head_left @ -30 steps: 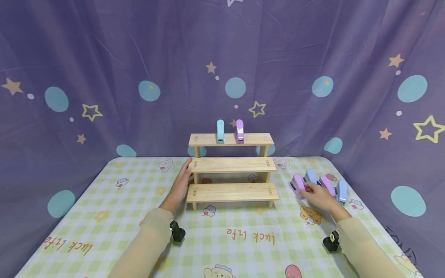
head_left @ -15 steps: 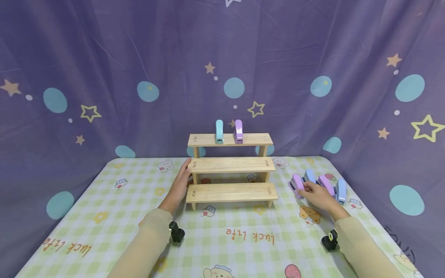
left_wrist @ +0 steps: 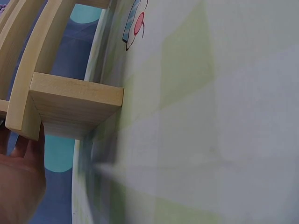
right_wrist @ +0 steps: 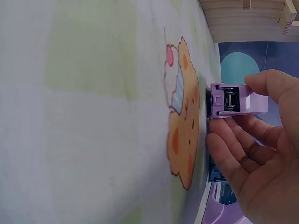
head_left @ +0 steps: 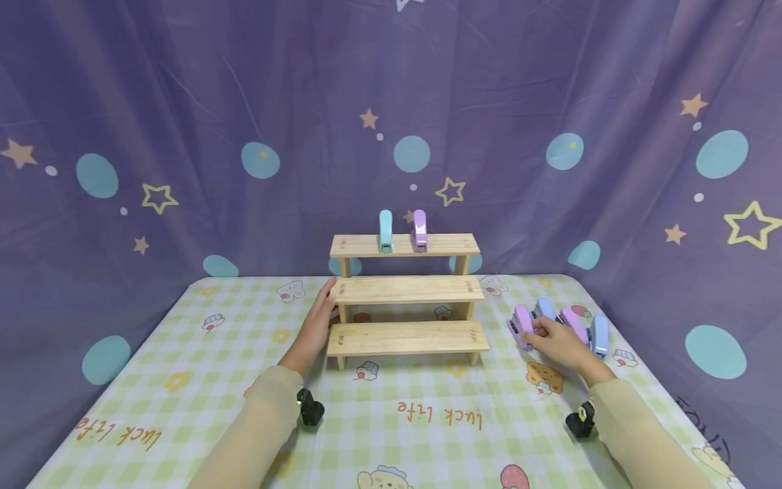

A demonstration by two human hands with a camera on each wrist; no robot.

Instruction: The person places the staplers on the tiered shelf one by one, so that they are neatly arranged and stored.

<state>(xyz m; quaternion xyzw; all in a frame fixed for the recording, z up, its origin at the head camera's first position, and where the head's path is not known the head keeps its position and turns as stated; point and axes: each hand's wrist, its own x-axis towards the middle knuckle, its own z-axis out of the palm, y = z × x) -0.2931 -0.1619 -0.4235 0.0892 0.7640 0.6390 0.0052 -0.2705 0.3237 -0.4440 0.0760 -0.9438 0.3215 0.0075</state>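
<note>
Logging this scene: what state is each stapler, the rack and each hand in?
Rack, standing
Teal stapler, shelved
Upper purple stapler, shelved
Lower-left purple stapler, pinched
Left blue stapler, on table
Lower-right purple stapler, on table
Right blue stapler, on table
Left hand, touching rack
Right hand, pinching stapler

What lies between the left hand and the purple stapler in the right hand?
The head view shows the wooden three-tier shelf, touching the left hand, then a stretch of checked tablecloth up to the purple stapler.
</note>
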